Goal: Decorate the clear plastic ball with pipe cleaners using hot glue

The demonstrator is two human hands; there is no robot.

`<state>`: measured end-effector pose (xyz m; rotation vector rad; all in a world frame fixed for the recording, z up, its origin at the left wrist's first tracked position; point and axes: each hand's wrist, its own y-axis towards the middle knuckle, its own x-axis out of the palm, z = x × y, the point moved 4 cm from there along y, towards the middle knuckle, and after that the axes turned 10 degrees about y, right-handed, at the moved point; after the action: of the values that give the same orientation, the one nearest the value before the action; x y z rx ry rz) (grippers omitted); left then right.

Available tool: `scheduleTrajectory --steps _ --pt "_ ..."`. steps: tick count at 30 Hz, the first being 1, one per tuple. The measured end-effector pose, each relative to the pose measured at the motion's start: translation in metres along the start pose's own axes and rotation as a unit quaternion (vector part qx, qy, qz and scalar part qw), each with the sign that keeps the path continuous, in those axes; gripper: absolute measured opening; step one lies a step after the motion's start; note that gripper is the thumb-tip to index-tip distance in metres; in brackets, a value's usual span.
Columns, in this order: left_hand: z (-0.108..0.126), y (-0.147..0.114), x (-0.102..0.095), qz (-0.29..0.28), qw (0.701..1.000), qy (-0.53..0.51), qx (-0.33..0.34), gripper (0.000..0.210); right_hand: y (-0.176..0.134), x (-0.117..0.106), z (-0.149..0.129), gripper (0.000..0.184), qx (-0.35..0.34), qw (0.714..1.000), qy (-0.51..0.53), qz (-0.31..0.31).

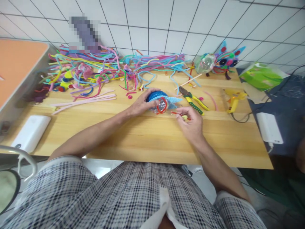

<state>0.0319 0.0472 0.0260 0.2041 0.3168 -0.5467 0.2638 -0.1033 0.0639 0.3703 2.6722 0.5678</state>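
My left hand (140, 103) is closed around a round clear plastic craft piece (157, 98). Blue pipe cleaner is wound over its top, a red ring marks its front, and light-blue pointed pieces stick out to the right. Just right of it, my right hand (192, 122) pinches a short red pipe cleaner (175, 113). Something small and yellow also shows at those fingers; I cannot make out what it is. Behind the right hand lie pliers (194, 101) with yellow and green handles.
Bundles of coloured pipe cleaners (157, 62) lie along the tiled wall. A finished-looking animal figure (226, 62) stands at the back right beside a clear plastic ball (205, 63). A yellow glue gun (234, 99) with a cord is at right. White power banks (30, 133) lie at both sides.
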Motion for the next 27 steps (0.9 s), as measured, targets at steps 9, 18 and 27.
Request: scheduleTrajectory --steps 9,18,27 --pt "0.005 -0.006 -0.002 -0.004 1.0 -0.013 -0.014 0.089 -0.001 0.002 0.002 0.007 0.001 1.0 0.012 -0.021" --pt "0.005 -0.007 -0.001 -0.005 1.0 -0.011 -0.013 0.095 -0.003 0.007 0.005 0.009 -0.004 0.999 -0.008 -0.046" --pt "0.011 -0.011 -0.01 0.038 0.999 -0.01 -0.015 0.094 -0.004 0.009 0.005 0.009 -0.006 0.999 0.001 -0.047"
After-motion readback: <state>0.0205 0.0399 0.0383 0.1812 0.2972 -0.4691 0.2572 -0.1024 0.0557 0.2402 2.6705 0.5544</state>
